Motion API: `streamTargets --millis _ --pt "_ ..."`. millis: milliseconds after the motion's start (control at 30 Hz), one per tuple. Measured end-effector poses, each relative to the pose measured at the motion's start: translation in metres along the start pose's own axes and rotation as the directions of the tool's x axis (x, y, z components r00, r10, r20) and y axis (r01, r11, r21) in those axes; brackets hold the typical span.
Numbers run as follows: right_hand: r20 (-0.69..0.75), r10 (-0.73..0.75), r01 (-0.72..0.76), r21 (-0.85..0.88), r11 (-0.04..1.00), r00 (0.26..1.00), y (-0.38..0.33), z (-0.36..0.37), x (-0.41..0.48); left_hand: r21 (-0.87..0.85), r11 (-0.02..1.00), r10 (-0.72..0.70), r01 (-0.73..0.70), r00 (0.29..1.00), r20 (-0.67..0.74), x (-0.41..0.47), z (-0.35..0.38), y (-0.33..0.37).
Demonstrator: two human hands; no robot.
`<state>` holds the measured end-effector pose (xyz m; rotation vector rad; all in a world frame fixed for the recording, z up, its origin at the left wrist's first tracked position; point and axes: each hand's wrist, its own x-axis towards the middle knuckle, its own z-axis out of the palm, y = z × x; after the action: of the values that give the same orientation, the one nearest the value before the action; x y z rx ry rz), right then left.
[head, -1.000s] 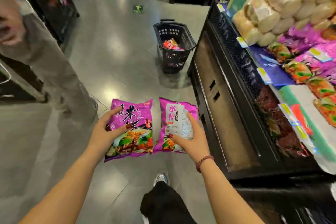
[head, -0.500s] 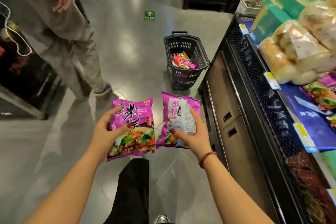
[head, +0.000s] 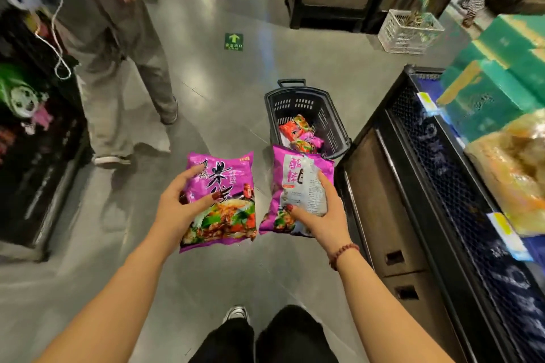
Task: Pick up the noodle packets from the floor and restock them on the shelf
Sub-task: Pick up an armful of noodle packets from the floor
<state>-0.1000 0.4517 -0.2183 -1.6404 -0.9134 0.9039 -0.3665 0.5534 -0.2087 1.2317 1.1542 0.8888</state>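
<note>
My left hand (head: pixel 180 203) grips a purple noodle packet (head: pixel 227 200) by its left edge, printed face up. My right hand (head: pixel 321 215) holds a second purple noodle packet (head: pixel 295 183) from its right side, back label showing. Both packets hover at waist height over the grey floor, side by side. Ahead stands a dark shopping basket (head: pixel 324 109) on the floor with more packets (head: pixel 298 132) inside. The shelf (head: pixel 460 174) runs along the right, with a dark mesh front and yellow price tags.
A person in beige trousers (head: pixel 118 68) stands at the upper left beside a dark display rack (head: pixel 38 156). Teal boxes (head: pixel 501 68) and bagged goods (head: pixel 516 171) fill the shelf. A white crate (head: pixel 410 29) sits at the back. My legs and shoe (head: pixel 236 314) show below.
The view has tilted up and moved forward along the aisle; the basket appears nearer. Both hands keep their packets. The other person stepped toward the middle of the aisle.
</note>
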Motion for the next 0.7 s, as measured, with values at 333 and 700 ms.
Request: streamTargets --millis 333,700 --pt "-0.010 0.038 -0.038 -0.034 0.999 0.999 0.001 -0.020 0.170 -0.008 0.999 -0.040 0.039 0.999 -0.037 0.153 0.049 0.018" --pt "0.013 0.109 -0.106 -0.153 0.983 0.994 0.001 -0.079 0.369 -0.039 0.992 -0.120 0.117 0.988 -0.096 0.318 0.141 0.037"
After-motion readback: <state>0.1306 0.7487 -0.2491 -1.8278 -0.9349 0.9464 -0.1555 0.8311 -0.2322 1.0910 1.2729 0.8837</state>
